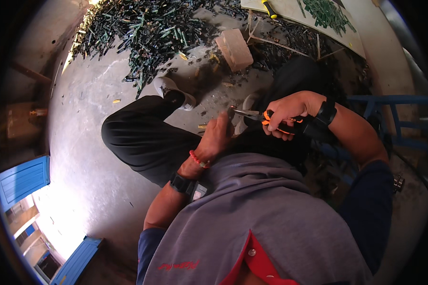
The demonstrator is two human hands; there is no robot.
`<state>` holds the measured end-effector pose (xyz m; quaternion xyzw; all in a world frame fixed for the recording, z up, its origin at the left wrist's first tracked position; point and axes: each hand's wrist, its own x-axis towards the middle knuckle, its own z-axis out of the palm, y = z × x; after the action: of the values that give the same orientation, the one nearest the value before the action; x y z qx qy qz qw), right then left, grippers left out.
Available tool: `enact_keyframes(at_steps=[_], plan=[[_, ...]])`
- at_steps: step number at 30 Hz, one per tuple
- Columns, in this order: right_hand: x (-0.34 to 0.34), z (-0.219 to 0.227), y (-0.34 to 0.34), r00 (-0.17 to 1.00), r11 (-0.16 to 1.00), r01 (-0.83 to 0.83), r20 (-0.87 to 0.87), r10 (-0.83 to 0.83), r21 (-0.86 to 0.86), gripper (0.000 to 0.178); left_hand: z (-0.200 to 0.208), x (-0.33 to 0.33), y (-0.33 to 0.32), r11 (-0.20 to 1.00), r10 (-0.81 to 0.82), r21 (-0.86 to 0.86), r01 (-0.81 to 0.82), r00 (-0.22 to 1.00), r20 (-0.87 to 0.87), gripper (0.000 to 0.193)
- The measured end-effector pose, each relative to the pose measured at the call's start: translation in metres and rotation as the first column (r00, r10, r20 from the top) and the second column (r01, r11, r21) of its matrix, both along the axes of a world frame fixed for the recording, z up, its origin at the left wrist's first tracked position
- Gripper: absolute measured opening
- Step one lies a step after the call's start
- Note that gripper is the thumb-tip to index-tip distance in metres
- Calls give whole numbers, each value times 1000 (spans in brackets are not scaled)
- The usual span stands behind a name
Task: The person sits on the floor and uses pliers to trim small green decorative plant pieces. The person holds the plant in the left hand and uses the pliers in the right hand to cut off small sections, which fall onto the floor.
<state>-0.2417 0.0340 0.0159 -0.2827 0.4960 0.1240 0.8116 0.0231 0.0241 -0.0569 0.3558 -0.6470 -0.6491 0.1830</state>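
My right hand (pixel 287 111) is wrapped round the orange and black handles of a pair of long-nose pliers (pixel 254 115), whose jaws point left over my lap. My left hand (pixel 216 135) is closed on a small dark piece (pixel 231 112), right at the tips of the jaws. Whether the jaws grip that piece is too small to tell. My left fingers partly hide it.
Dark green and black strips (pixel 152 35) lie heaped on the floor ahead. Beyond my feet sits a pale brick (pixel 235 50). At the upper right, a light board (pixel 290 21) bears green strips (pixel 325 16) and a yellow-handled tool (pixel 270 9). A blue frame (pixel 394 99) stands right.
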Motion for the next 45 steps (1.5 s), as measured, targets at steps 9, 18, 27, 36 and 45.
enact_keyframes(at_steps=[9, 18, 27, 36, 45], plan=[[0, -2, 3, 999, 997, 43, 7, -42, -59, 27, 8, 1, -1, 998, -5, 65, 4, 1000, 19, 63], [6, 12, 6, 996, 990, 67, -45, -73, -122, 27, -10, 0, 5, 974, 70, 215, -75, 997, 31, 55], [1, 4, 12, 1000, 986, 16, -2, -17, -166, 29, 3, 3, 1, 891, 65, 453, -19, 994, -86, 50], [6, 9, 10, 997, 978, -55, -55, 45, -199, 28, 16, 4, -1, 710, 120, 703, -37, 990, -68, 50], [9, 9, 7, 996, 986, -45, -81, 33, -162, 28, 15, 3, -1, 711, 124, 701, -56, 991, -47, 51]])
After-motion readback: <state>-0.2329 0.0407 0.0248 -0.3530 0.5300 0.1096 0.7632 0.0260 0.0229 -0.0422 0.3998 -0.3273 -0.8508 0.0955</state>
